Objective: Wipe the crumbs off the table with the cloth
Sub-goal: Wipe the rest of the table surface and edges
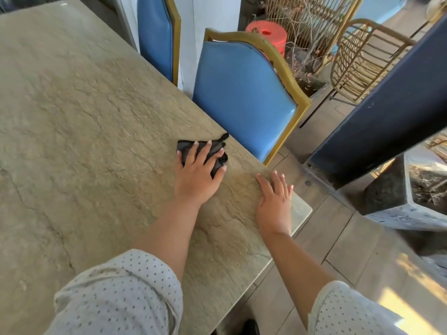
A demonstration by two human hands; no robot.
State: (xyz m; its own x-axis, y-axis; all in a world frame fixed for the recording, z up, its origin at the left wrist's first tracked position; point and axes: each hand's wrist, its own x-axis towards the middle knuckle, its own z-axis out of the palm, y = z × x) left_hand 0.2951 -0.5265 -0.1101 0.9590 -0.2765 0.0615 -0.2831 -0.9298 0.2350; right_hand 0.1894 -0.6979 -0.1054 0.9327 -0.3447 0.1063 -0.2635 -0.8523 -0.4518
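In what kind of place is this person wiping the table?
Most likely a café or restaurant dining area, though not certain. A long stone-look table has matching blue padded chairs with gold frames along its side, and a rattan chair stands beyond them near dry decorative branches.

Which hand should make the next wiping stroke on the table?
Left. The left hand presses flat on the cloth, ready to push. The right hand lies bare on the table near its edge, holding nothing.
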